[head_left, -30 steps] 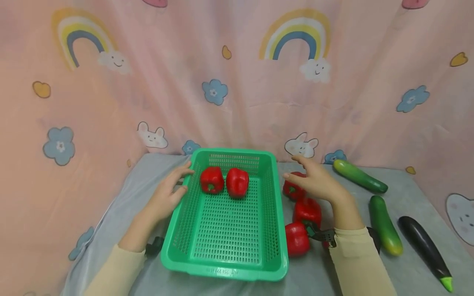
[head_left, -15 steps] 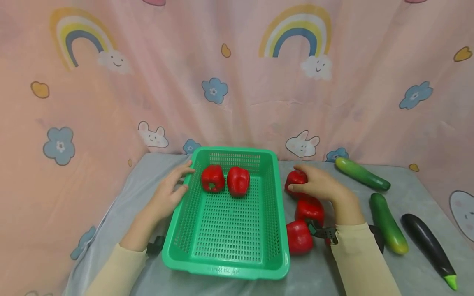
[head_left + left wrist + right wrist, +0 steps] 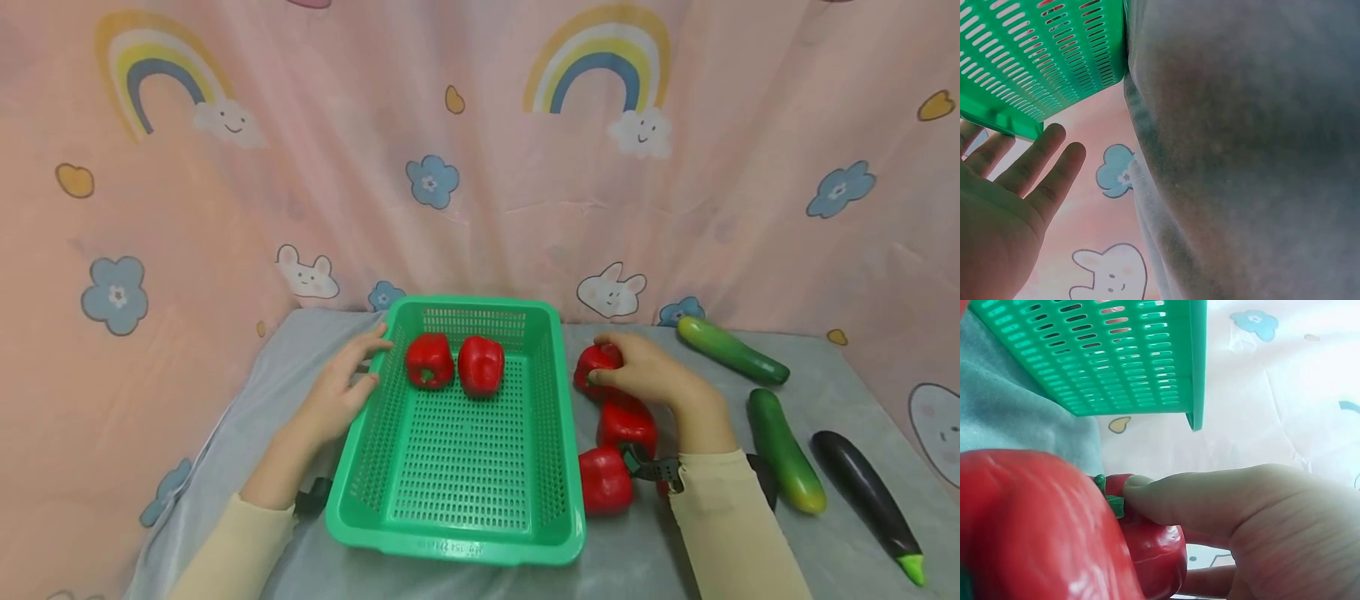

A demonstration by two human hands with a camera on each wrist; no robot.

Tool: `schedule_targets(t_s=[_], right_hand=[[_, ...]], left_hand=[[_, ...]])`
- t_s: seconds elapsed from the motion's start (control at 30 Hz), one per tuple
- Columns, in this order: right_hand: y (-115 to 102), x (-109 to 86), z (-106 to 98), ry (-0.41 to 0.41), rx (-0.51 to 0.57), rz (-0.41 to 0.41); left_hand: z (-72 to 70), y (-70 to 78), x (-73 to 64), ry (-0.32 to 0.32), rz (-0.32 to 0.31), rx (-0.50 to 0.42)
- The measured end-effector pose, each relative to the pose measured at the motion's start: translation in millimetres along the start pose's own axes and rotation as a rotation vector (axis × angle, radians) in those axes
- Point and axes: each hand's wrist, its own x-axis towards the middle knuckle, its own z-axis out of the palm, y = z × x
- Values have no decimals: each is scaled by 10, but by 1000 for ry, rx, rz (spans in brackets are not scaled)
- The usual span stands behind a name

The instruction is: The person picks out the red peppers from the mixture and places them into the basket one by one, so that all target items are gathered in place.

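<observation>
My right hand [image 3: 648, 371] grips a red bell pepper [image 3: 588, 372] just right of the green basket [image 3: 456, 548]. In the right wrist view the thumb [image 3: 1179, 497] presses beside that pepper's green stem [image 3: 1115, 505], with fingers around its far side. Fairly straight fingers of my left hand [image 3: 333, 396] touch the basket's left rim; the left wrist view has them at the rim's underside. Two red bell peppers [image 3: 430, 362] lie inside the basket at the far end. Nearer me, outside it, are a middle pepper [image 3: 627, 425] and a front pepper [image 3: 604, 481].
Further right lie two green cucumbers, an upper one [image 3: 731, 350] and a lower one [image 3: 785, 450], plus a dark eggplant [image 3: 867, 492]. Grey cloth [image 3: 300, 575] covers the table. A pink patterned curtain [image 3: 495, 208] hangs behind. Something red shows partly under the right wrist.
My right hand has come down from above the far pepper outside the basket, and its thumb and fingers have closed around it. The left hand stays at the rim.
</observation>
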Motion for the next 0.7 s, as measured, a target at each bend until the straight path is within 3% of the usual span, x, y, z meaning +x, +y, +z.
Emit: schedule_targets(t_s=[0.7], right_hand=[[27,1,-2,10,-16,11]], left_hand=[[-7,35,-2,-8,-18,23]])
